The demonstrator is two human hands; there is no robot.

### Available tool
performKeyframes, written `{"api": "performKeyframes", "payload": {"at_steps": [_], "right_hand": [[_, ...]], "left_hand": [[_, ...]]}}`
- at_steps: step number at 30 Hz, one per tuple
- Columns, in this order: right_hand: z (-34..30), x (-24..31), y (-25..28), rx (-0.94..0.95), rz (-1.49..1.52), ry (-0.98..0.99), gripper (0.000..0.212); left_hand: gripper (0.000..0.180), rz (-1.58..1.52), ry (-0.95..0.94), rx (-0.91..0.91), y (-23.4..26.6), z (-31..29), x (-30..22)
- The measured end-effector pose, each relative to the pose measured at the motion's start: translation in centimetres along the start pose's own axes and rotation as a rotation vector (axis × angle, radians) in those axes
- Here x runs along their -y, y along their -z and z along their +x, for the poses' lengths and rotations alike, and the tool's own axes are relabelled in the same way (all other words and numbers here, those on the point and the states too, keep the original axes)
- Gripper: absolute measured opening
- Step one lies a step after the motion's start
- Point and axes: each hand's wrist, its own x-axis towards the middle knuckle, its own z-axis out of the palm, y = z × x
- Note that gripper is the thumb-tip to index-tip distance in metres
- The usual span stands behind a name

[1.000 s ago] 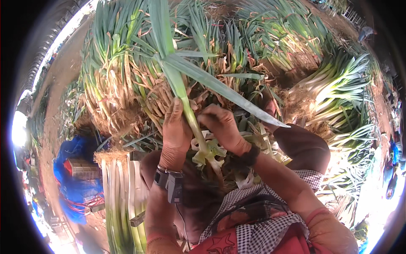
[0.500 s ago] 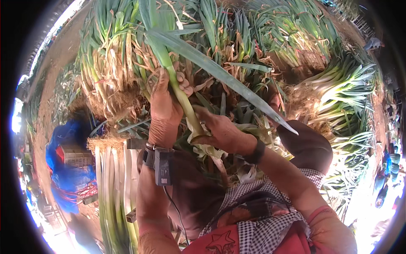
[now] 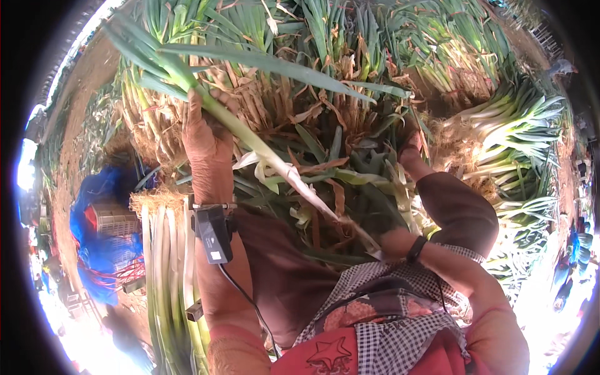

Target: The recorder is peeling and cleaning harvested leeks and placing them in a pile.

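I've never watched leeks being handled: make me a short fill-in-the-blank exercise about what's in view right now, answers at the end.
1. The ____ hand grips the leek near where its leaves spread.
2. The bundle at lower left has ____ at its upper end.
3. The red shirt bears the outline of a ____.
4. The checked cloth is black and ____.

Missing words: left; roots; star; white.

The left hand [image 3: 209, 134] swung away from the right hand [image 3: 397, 243], tilting the leek [image 3: 240, 130]; its white shank [image 3: 305, 189] came into view between both hands.
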Motion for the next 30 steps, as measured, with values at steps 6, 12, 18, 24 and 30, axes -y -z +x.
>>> {"api": "performKeyframes", "payload": {"at_steps": [6,12,18,24,30], "right_hand": [[-1.0,11.1,19.3,-1.095,-0.051,0.449,0.034],[4.1,13.0,22.5,-1.234,-0.350,0.417,0.035],[4.8,14.2,22.7,-1.178,-0.318,0.547,0.039],[2.7,12.8,17.7,-0.999,0.444,0.894,0.034],[0.2,6.5,10.1,-0.770,-0.067,0.728,0.018]], "left_hand": [[0.027,0.145,-0.028,-0.062,-2.5,-1.5,3.3],[0.022,0.245,-0.086,-0.190,-2.3,-1.4,5.0],[0.012,0.336,-0.087,-0.390,-0.6,-1.0,4.1],[0.011,0.250,-0.168,-0.521,0.7,-0.1,2.9],[0.013,0.378,-0.409,-0.527,-0.5,-1.3,-0.3]]}}
